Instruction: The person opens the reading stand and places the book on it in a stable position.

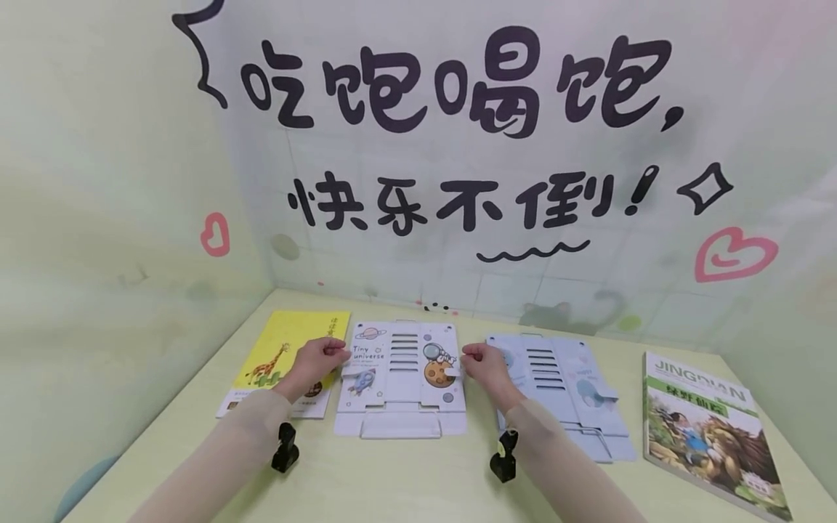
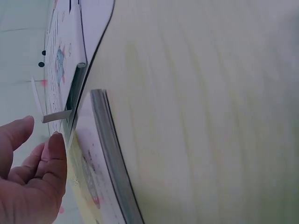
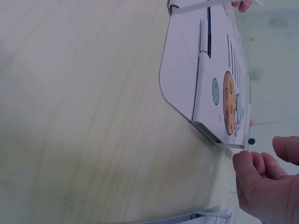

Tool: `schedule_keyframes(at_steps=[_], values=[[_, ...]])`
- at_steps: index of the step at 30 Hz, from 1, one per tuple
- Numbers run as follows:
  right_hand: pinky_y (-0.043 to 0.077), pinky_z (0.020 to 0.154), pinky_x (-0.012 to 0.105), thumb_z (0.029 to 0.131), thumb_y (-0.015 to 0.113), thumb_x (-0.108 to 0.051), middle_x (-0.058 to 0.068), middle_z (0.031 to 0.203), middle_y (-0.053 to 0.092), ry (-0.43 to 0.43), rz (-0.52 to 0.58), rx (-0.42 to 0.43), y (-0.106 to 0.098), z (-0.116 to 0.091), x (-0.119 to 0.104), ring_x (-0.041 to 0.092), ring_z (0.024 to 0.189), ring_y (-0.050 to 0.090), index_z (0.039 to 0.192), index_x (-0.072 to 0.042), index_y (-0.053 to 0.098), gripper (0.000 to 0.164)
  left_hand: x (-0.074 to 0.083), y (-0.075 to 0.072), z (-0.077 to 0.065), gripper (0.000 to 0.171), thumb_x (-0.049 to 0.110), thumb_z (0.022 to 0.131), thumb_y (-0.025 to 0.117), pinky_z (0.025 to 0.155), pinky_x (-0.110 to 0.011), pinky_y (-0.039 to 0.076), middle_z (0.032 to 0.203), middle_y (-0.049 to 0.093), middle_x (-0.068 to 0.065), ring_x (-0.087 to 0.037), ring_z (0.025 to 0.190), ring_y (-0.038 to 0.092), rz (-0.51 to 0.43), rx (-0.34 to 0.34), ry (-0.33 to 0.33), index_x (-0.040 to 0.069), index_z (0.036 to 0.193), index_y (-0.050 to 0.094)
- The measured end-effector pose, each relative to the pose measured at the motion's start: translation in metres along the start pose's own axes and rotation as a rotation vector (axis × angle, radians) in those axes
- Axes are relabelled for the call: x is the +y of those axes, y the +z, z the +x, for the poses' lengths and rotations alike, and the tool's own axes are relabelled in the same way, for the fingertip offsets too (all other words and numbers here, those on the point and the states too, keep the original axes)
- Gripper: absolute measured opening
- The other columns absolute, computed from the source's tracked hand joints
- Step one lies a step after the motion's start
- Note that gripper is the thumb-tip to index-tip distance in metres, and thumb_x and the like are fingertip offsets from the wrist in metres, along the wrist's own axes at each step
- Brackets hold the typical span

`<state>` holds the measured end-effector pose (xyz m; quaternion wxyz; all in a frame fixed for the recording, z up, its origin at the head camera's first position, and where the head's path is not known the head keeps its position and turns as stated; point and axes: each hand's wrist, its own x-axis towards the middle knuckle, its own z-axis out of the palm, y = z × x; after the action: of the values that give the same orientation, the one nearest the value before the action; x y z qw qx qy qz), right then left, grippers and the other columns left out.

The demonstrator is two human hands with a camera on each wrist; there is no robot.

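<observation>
A white book stand (image 1: pixel 404 378) printed with a planet, rocket and astronaut lies between the two hands, its clear front bar at the near edge. By its left edge is the left hand (image 1: pixel 319 365), thumb and bent fingers apart in the left wrist view, close to a small side clip (image 2: pixel 57 115). The right hand (image 1: pixel 489 372) is at the stand's right edge. In the right wrist view its thumb stands away from its bent fingers (image 3: pixel 254 170), which are close to the stand's edge. Neither hand visibly holds anything; whether fingertips touch the stand is unclear.
A yellow book with a giraffe (image 1: pixel 264 349) lies at the left, partly under the left forearm in view. A pale blue book stand (image 1: pixel 575 385) is right of the right hand. Farther right lies a thick illustrated book (image 1: pixel 713 436). A printed curtain (image 1: pixel 392 283) backs the table.
</observation>
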<state>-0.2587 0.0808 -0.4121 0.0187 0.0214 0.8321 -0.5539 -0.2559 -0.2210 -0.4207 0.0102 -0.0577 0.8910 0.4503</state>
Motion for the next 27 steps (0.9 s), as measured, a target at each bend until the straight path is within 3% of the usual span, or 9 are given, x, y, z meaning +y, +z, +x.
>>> schedule_keyframes(at_steps=[5, 12, 19, 27], values=[[0.052, 0.075, 0.028, 0.091, 0.055, -0.005, 0.020, 0.109, 0.060, 0.052, -0.065, -0.021, 0.007, 0.006, 0.000, 0.021, 0.090, 0.058, 0.118, 0.009, 0.056, 0.030, 0.000, 0.004, 0.003, 0.041, 0.020, 0.090, 0.064, 0.079, -0.031, 0.052, 0.108, 0.063, -0.018, -0.023, 0.092, 0.062, 0.019, -0.040, -0.028, -0.005, 0.122, 0.057], [0.053, 0.079, 0.033, 0.092, 0.054, -0.006, 0.021, 0.112, 0.060, 0.083, -0.109, -0.029, 0.011, 0.013, 0.003, 0.024, 0.094, 0.060, 0.121, 0.009, 0.054, 0.033, 0.004, 0.006, 0.004, 0.038, 0.015, 0.088, 0.066, 0.079, -0.031, 0.052, 0.108, 0.065, -0.018, -0.024, 0.092, 0.063, 0.045, -0.023, -0.053, -0.006, 0.119, 0.058], [0.051, 0.088, 0.036, 0.092, 0.054, -0.006, 0.023, 0.117, 0.059, 0.114, -0.073, -0.033, 0.011, 0.014, 0.006, 0.027, 0.102, 0.060, 0.121, 0.009, 0.055, 0.033, 0.001, 0.011, 0.009, 0.038, 0.010, 0.087, 0.066, 0.081, -0.033, 0.052, 0.111, 0.064, -0.019, -0.022, 0.094, 0.062, 0.025, -0.018, -0.093, -0.006, 0.120, 0.058], [0.052, 0.087, 0.035, 0.094, 0.053, -0.006, 0.024, 0.120, 0.058, 0.145, 0.008, -0.048, 0.011, 0.012, 0.006, 0.027, 0.103, 0.060, 0.124, 0.009, 0.053, 0.034, -0.001, 0.014, 0.009, 0.036, 0.005, 0.087, 0.065, 0.076, -0.027, 0.052, 0.110, 0.063, -0.018, -0.020, 0.090, 0.059, -0.081, 0.007, -0.108, -0.005, 0.121, 0.058]])
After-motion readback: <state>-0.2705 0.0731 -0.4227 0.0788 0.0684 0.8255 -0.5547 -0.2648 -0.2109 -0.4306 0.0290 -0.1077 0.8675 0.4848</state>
